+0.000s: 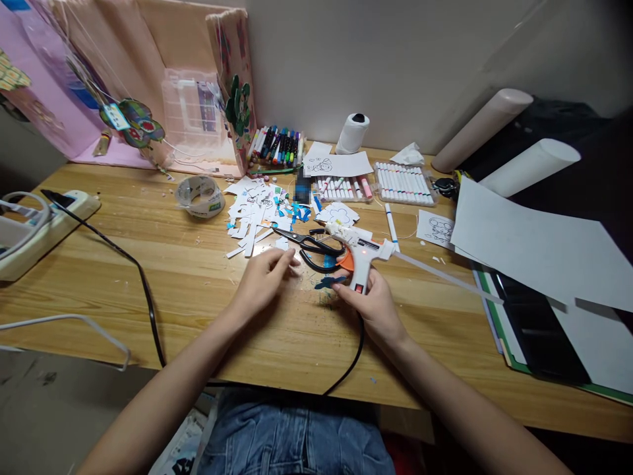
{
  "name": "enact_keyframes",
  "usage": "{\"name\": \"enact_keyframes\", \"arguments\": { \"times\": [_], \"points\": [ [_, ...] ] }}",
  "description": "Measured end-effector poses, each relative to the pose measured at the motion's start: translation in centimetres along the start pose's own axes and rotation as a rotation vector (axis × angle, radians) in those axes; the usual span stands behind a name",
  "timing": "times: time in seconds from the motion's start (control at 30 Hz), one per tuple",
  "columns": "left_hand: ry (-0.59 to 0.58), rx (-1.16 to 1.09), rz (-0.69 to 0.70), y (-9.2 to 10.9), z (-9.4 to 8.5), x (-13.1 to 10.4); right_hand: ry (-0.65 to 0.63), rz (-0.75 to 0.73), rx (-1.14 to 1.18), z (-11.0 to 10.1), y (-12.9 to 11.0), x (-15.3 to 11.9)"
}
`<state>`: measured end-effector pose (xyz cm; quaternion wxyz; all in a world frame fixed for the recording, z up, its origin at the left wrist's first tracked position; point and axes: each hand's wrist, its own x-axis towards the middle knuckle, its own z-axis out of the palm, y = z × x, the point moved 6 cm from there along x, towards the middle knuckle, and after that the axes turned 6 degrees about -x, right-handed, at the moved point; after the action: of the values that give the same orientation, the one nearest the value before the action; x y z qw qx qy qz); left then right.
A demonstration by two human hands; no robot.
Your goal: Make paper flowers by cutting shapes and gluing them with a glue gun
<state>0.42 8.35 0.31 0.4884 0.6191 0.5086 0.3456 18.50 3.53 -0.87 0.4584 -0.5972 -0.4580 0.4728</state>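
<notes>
Cutting looked well along, paper scraps (254,204) piled beyond the scissors (321,246)! The right hand (374,301) held the glue gun (363,257), thumb against a blue cutout (328,283) below; the left hand (264,277) curled loosely nearby, seemingly empty. Gluing looked unfinished, though the gun hid some fingers and any glue.

My two hands (264,280), one hot glue gun (363,254), one pair of scissors (324,247), one tape roll (210,206), two pale cylinders (531,168).
</notes>
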Motion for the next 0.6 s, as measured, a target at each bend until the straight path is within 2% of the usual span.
{"name": "enact_keyframes", "arguments": {
  "times": [0.1,0.13,0.2,0.3,0.43,0.5,0.6],
  "points": [
    [-0.371,-0.229,-0.207,-0.2,3.3,-1.2,-0.052,-0.025,0.004,0.3,-0.2,0.0],
    [-0.454,-0.280,-0.242,-0.1,4.0,-1.6,-0.076,-0.035,0.002,0.4,-0.2,-0.1],
    [-0.529,-0.346,-0.275,0.2,4.8,-2.1,-0.126,-0.053,0.006,0.7,-0.3,-0.2],
    [-0.503,-0.385,-0.297,0.1,4.5,-1.9,-0.123,-0.062,0.045,0.6,-0.3,-0.3],
    [-0.417,-0.425,-0.331,-0.5,3.2,-1.3,-0.012,-0.091,0.058,-0.3,-0.8,-0.2],
    [-0.372,-0.420,-0.305,-0.4,2.6,-1.0,0.010,-0.073,0.077,-0.5,-0.8,-0.1],
    [-0.308,-0.373,-0.220,0.1,2.0,-0.7,-0.031,0.002,0.115,-0.2,-0.5,0.1]
  ]
}}
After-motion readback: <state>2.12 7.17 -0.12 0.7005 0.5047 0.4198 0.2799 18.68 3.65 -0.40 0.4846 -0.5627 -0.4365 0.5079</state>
